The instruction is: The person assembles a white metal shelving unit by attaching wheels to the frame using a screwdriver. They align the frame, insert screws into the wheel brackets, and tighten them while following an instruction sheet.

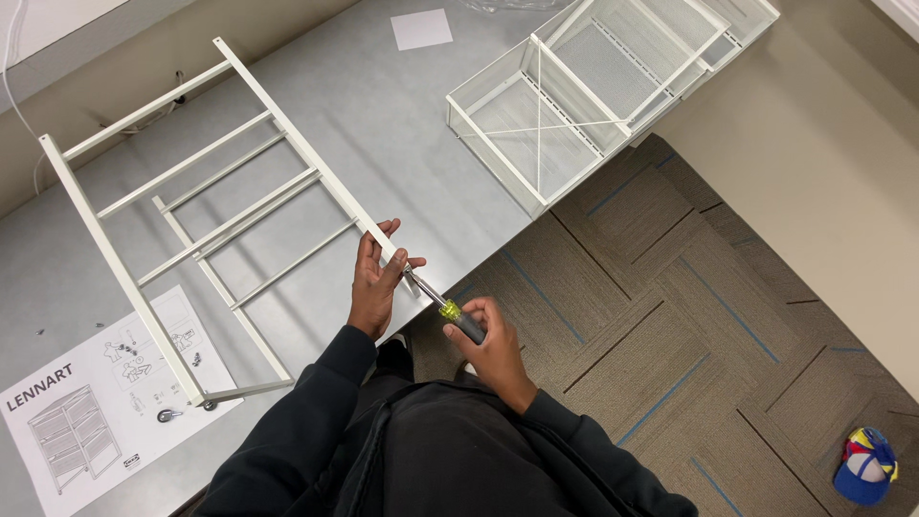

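A screwdriver with a yellow-and-black handle and a thin steel shaft (448,311) sits at the near edge of the grey surface (402,115), its tip pointing at the lower end of a white metal ladder-like frame (206,215). The right hand (488,340) is closed around the handle. The left hand (376,278) has its fingers pinched on the shaft near the tip, right against the frame's corner rail. The frame lies flat across the surface, its rungs running diagonally. Beside its near-left end lies a white printed instruction sheet (91,412), with a small dark caster wheel (168,415) resting on it. Farther back, white wire-mesh baskets (593,86) stand at the surface's right edge, and a small white paper square (421,29) lies near them. On the patterned carpet floor (689,316), well apart, rests a blue multicoloured cap (866,466).
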